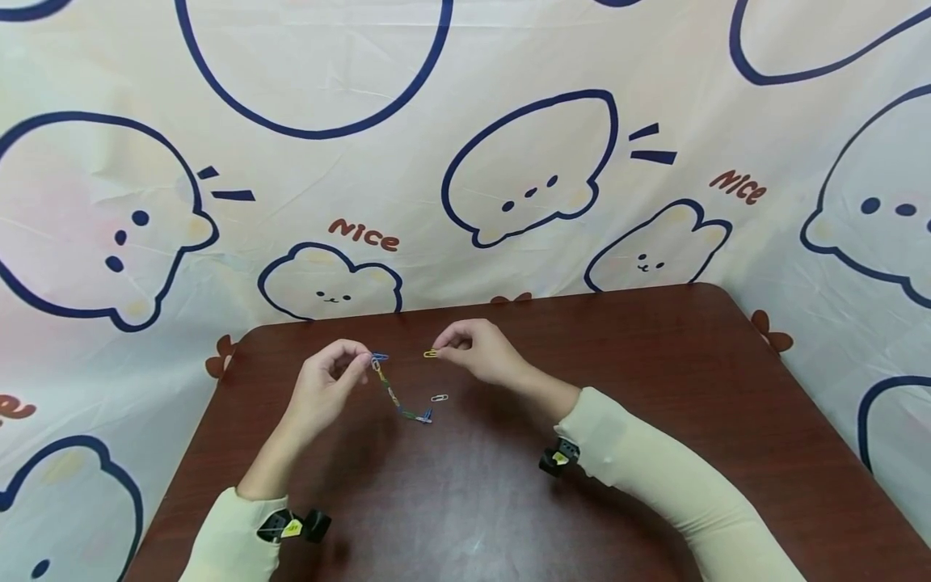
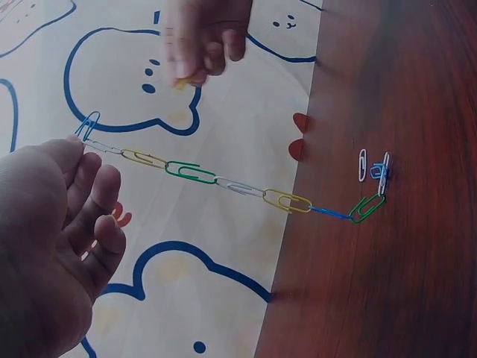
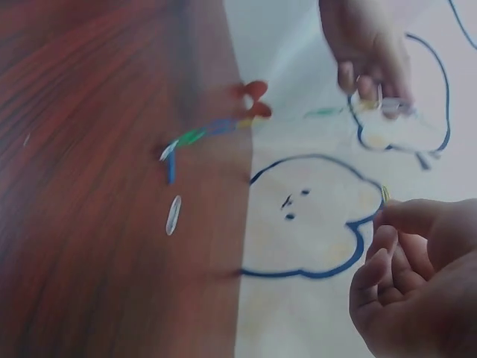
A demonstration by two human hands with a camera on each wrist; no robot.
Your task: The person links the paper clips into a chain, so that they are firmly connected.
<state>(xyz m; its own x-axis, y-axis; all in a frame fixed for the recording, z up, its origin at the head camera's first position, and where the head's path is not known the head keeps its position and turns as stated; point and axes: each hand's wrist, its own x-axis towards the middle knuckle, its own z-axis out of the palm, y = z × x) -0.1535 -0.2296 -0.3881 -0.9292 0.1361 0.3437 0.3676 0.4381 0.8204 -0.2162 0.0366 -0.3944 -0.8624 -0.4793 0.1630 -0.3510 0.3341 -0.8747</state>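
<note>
Between thumb and fingertips my left hand (image 1: 325,383) pinches the upper end of a paper clip chain (image 2: 191,173). A blue paper clip (image 2: 89,125) sticks up at that end, linked to a white one. From there the chain slants down through yellow, green, white and blue clips, and its lower end is at the tabletop. My right hand (image 1: 482,352) pinches a yellow paper clip (image 1: 431,354), held apart from the chain to its right. Its outer end shows past the fingertips in the head view. A loose white paper clip (image 1: 440,398) lies by the chain's lower end.
The dark brown wooden table (image 1: 509,485) has rounded far corners. Behind it hangs a pale cloth (image 1: 414,186) printed with blue cartoon outlines. A black wrist camera (image 1: 560,457) sits at the right sleeve, another black device (image 1: 294,525) at the left.
</note>
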